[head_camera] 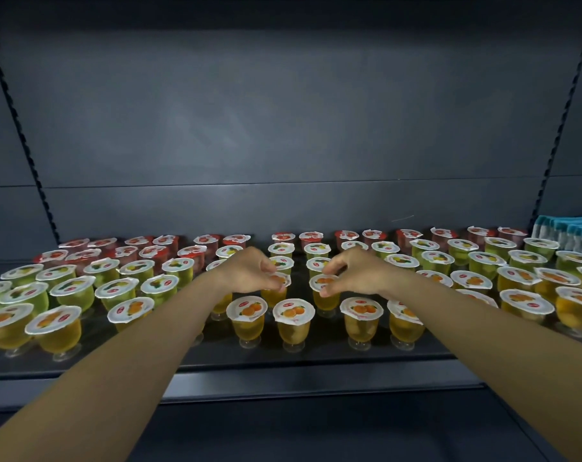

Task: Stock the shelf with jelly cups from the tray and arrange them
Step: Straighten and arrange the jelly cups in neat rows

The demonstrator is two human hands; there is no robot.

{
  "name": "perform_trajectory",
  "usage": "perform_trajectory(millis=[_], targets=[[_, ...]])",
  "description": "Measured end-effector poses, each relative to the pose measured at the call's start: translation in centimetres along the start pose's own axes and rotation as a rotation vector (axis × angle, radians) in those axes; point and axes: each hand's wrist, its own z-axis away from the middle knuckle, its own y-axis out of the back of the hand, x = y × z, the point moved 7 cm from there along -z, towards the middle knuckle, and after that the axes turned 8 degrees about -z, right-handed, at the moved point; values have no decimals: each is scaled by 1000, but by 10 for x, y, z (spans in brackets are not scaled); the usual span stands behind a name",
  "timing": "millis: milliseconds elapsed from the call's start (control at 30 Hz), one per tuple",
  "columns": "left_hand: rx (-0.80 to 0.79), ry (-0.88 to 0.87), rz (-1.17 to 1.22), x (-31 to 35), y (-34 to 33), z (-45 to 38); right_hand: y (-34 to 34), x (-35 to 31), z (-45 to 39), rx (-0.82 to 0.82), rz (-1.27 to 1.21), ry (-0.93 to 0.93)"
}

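Tray not visible; left forearm hides part of the front row at lower left. Left hand (249, 270) pinches the rim of one clear footed orange jelly cup (276, 288) at frame centre; right hand (353, 273) pinches the lid edge of its neighbour orange cup (324, 295), both in the second row on the dark grey metal shelf (283, 368). Foil-lidded cups stand upright: orange front, green middle, red at back. Teal-white packs (569, 233) cut off at right edge.

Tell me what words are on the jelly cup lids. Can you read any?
No words can be read.
Orange jelly cup lids: a small red logo beside the fruit picture, too blurred to read.
Green jelly cup lids and red jelly cup lids: too small to read.
Blue packets: no print readable.
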Motion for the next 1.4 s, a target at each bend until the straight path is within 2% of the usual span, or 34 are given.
perform_trajectory(millis=[233,433,600,700,800,1033,1400], targets=[[-37,-34,3,1,1,1,-2,0,0,-21,1,-18],[-29,-12,-117,12,12,5,20,-3,11,30,68,36],[113,-48,-289,69,31,31,64,-1,54,138,292,146],[126,-85,-450,112,30,47,84,8,84,124,461,169],[130,-93,-517,148,26,60,101,18,112,120,495,160],[118,-148,-475,203,17,89,132,39,177,179,473,93],[104,-271,-366,244,-3,102,157,62,243,270,470,-59]])
